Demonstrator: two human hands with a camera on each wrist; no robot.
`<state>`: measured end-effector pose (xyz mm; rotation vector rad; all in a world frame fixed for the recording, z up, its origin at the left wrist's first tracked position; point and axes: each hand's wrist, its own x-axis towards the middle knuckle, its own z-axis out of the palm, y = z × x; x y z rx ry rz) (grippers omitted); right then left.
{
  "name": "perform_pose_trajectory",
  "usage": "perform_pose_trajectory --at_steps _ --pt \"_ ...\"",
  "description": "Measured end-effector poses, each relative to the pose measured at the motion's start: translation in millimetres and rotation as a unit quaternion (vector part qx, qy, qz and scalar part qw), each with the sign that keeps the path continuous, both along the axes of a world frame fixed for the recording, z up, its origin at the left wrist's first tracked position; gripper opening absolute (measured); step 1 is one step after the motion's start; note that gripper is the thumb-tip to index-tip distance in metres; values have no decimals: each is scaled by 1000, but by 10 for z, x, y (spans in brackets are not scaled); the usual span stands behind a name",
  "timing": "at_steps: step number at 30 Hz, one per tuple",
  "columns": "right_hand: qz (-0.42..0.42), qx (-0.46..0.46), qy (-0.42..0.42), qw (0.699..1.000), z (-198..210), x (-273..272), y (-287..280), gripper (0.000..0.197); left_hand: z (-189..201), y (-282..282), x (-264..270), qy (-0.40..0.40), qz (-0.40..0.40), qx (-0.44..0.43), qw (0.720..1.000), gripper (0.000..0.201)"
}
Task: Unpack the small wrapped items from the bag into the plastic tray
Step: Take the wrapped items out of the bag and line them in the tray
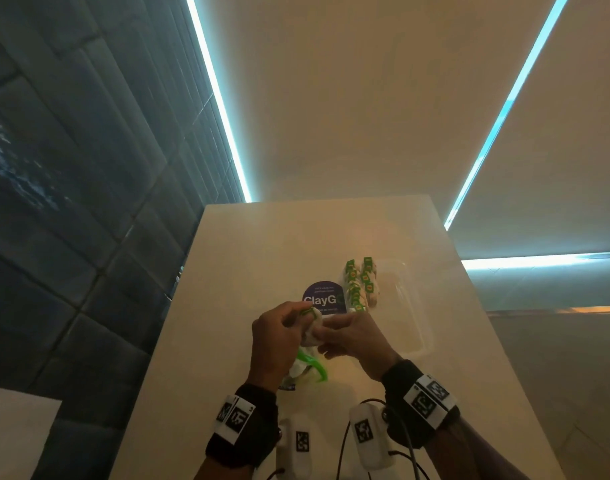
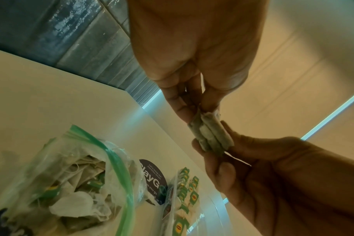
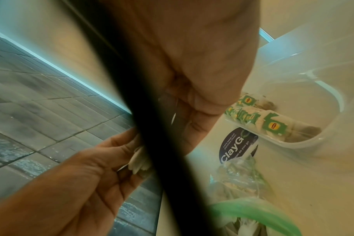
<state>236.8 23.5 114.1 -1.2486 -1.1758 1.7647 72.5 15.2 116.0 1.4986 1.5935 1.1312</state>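
Both hands meet above the table and pinch a small stack of tea bags [image 1: 314,329] between them. In the left wrist view, my left hand [image 2: 200,110] pinches the top end of the stack of tea bags [image 2: 210,135], and my right hand [image 2: 210,153] pinches its bottom end. Below my left hand [image 1: 298,317] the clear zip bag [image 1: 307,370] with a green seal lies open, with more tea bags [image 2: 71,202] inside. To the right of my right hand [image 1: 331,337] stands the clear plastic tray [image 1: 411,306]. Its left side holds rows of green-tagged tea bags [image 1: 360,285].
A dark round "ClayGo" sticker [image 1: 322,296] sits on the white table [image 1: 262,258] between bag and tray. Two white marker-tagged devices [image 1: 298,441] [image 1: 367,431] with black cables lie near the front edge. A black cable [image 3: 152,127] crosses the right wrist view. Dark tiled wall is on the left.
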Motion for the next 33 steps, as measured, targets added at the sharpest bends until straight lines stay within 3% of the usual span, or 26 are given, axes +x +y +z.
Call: perform_pose_trajectory --at_steps 8,13,20,26,30,33 --pt "-40 5 -1 999 -44 91 47 17 -61 82 155 9 -24 5 1000 20" --pt "-61 32 -68 995 -48 251 150 7 -50 215 284 3 -47 3 999 24" --pt "-48 58 -42 996 -12 472 289 5 -102 429 452 -21 -48 -40 998 32" --pt "-96 48 -55 993 -123 533 353 13 -192 546 488 -36 -49 -91 994 38" --pt "-155 22 -111 981 -324 682 514 12 -263 546 417 -56 -33 -115 991 30" --pt "-208 -27 -209 955 -570 893 716 13 -323 450 238 -65 -29 -152 986 21"
